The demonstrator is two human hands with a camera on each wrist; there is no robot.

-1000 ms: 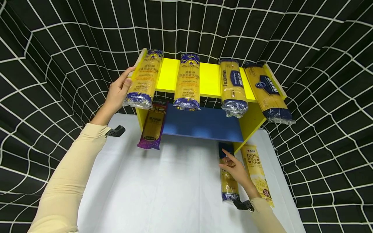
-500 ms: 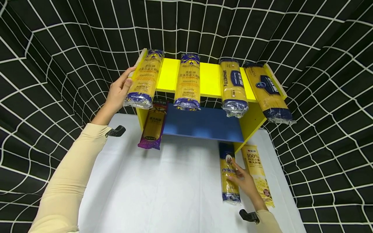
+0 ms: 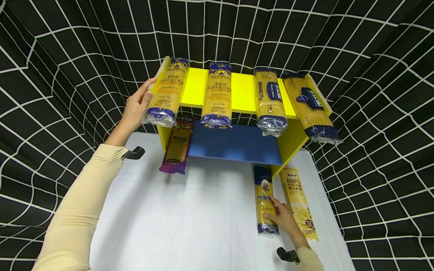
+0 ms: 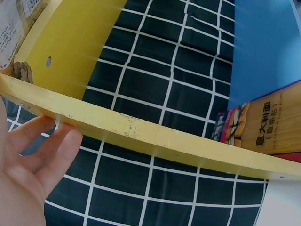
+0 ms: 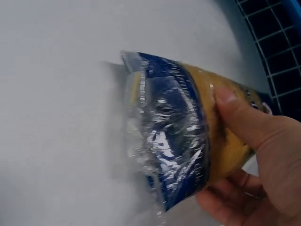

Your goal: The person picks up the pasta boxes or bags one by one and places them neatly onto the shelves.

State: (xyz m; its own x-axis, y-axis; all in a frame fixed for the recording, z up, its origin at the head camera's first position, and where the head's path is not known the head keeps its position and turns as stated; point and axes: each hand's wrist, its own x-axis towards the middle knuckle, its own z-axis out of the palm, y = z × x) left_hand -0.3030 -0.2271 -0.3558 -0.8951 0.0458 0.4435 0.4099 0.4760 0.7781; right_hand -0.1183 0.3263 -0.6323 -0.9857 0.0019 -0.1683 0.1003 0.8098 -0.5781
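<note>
On the white table (image 3: 190, 222) lies a yellow and blue spaghetti pack (image 3: 263, 188), its far end under the yellow shelf unit (image 3: 242, 92). My right hand (image 3: 284, 219) grips this pack near its closer end. In the right wrist view the thumb lies over the spaghetti pack (image 5: 174, 127) and the fingers (image 5: 235, 207) curl beneath it. My left hand (image 3: 136, 106) rests with straight fingers against the leftmost spaghetti pack (image 3: 166, 90) on the shelf top. In the left wrist view the fingers (image 4: 51, 155) touch the shelf's yellow edge (image 4: 141, 134).
Three more spaghetti packs (image 3: 217, 94) (image 3: 269, 99) (image 3: 312, 107) overhang the shelf top. A purple pack (image 3: 176, 145) lies on the blue lower board (image 3: 237, 145). Another yellow pack (image 3: 298, 199) lies on the table right of my hand. Black gridded cloth (image 3: 51, 75) surrounds everything.
My right hand has slid back along the pack on the table toward its near end and closed round it. The left hand has stayed put.
</note>
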